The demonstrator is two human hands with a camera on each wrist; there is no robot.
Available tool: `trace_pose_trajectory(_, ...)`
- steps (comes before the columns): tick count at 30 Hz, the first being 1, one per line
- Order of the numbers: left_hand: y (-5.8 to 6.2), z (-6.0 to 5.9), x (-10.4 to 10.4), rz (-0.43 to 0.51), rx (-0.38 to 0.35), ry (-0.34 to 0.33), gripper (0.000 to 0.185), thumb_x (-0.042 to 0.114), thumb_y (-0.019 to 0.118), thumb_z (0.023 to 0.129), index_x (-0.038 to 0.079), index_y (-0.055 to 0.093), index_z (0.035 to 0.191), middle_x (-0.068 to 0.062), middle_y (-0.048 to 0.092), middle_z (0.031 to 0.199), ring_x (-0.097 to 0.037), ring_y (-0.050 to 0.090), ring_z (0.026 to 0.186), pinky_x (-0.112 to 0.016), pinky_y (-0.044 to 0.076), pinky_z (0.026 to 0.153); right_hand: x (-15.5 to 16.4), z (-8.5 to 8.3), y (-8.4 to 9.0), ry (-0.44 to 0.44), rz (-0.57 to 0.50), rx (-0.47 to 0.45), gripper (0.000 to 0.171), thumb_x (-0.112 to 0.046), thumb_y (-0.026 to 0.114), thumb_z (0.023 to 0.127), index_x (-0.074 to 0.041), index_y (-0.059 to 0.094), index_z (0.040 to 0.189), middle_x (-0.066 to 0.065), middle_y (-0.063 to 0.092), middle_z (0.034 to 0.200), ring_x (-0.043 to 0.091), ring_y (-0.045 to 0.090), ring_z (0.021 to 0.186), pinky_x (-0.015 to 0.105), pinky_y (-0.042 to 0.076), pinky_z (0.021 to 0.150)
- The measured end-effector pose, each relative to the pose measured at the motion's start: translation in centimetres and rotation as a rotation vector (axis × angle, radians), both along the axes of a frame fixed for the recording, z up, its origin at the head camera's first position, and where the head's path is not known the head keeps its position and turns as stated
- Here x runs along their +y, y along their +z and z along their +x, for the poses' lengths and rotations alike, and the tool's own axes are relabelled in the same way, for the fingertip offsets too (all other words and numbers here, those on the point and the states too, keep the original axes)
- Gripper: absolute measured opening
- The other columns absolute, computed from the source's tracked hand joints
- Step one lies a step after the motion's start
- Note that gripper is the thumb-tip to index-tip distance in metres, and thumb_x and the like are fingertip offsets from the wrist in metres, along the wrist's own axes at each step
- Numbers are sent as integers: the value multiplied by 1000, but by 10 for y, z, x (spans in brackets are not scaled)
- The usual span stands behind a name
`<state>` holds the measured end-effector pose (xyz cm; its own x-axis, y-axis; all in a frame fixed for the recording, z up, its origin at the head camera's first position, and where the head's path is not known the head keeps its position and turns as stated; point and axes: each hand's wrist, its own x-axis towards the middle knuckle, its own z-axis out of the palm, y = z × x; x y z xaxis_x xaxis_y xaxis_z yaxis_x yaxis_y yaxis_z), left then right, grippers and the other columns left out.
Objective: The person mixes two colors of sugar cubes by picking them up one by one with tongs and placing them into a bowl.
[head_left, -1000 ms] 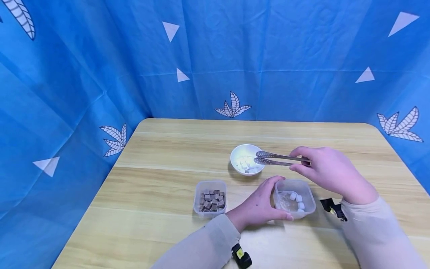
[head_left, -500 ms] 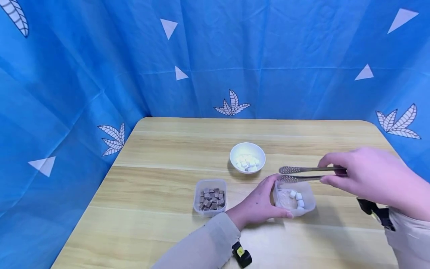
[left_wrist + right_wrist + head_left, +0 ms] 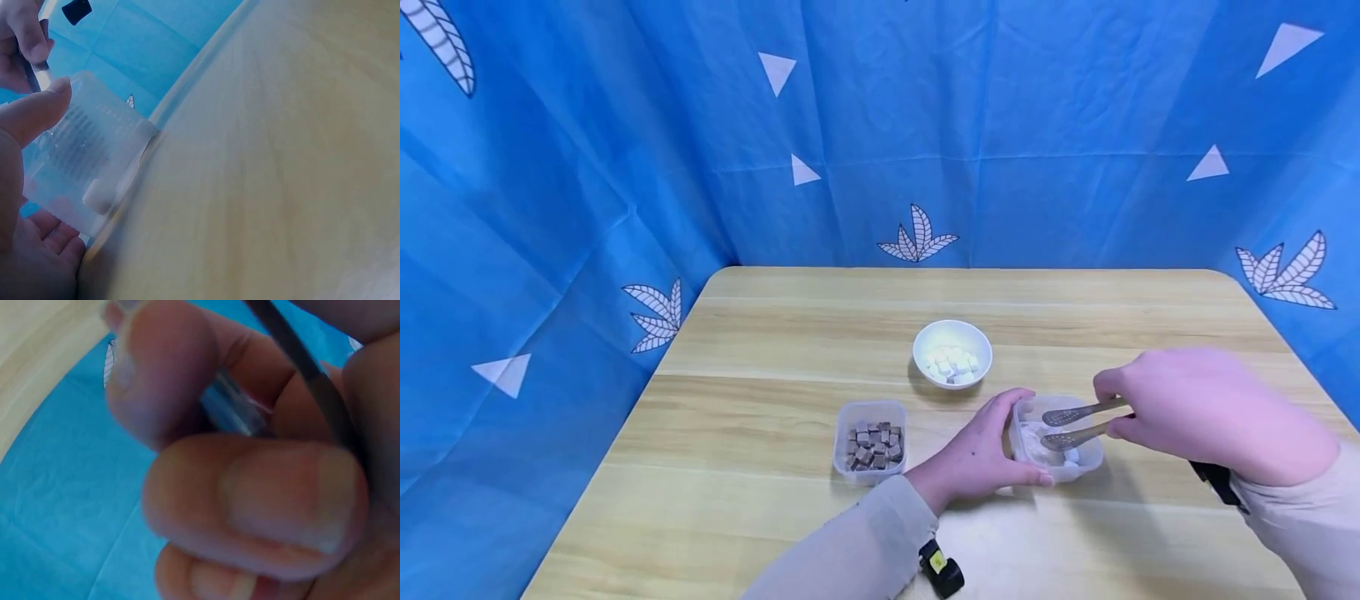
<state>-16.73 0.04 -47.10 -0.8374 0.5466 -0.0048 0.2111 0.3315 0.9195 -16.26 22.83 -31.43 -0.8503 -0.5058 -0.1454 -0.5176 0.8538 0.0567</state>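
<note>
My left hand (image 3: 973,462) holds the left side of a clear plastic container (image 3: 1075,473), thumb along the front and fingers at the back. White cubes (image 3: 1071,456) lie inside it, partly hidden by the tongs. My right hand (image 3: 1210,412) grips metal tongs (image 3: 1063,439) with perforated ends, which stand apart and point down into this container. In the left wrist view the perforated end (image 3: 78,147) shows through the container wall, near a white cube (image 3: 99,197). The right wrist view shows fingers bent around the tongs (image 3: 325,400); their tips are out of sight there.
A white bowl (image 3: 923,369) with several white cubes stands behind the container. To the left sits another clear container (image 3: 838,450) of brown cubes. All stand on a wooden table (image 3: 737,467), with a blue patterned cloth (image 3: 865,108) hanging behind and at the left.
The tongs have moved from above the white bowl, back to the right, then down into the container of white cubes. My left hand keeps its hold on that container.
</note>
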Motion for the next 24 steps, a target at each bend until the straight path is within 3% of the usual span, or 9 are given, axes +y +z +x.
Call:
trace_pose_trajectory(5,-1,1,1,7,-9,-2,103,41,92,72,35,31,154,13,37,153,-7,37,138,-41,31,116,-5,-5,-6,26,22,41,29,-29,81,78,-34,53,71,-14,45,59,11,39,52,34,31,44)
trace_pose_trajectory(12,1,0,0,-4,11,-2,104,44,91,71,35,31,155,12,38,152,-8,39,137,-41,33,115,0,-8,-9,70,4,41,35,-28,83,80,-35,50,70,-15,43,60,10,37,52,33,31,45)
trace_pose_trajectory(18,0,0,0,-8,13,-2,104,43,91,71,34,31,155,12,37,153,-8,37,139,-41,32,116,5,-5,-2,67,-14,32,32,-29,83,81,-35,53,75,-16,43,60,8,37,52,31,29,46)
trace_pose_trajectory(24,-1,0,0,-3,8,1,105,42,92,70,34,31,155,12,38,152,-8,39,137,-42,31,116,10,-2,15,33,-81,-25,19,-32,82,85,-36,65,93,-20,51,68,3,40,53,28,34,47)
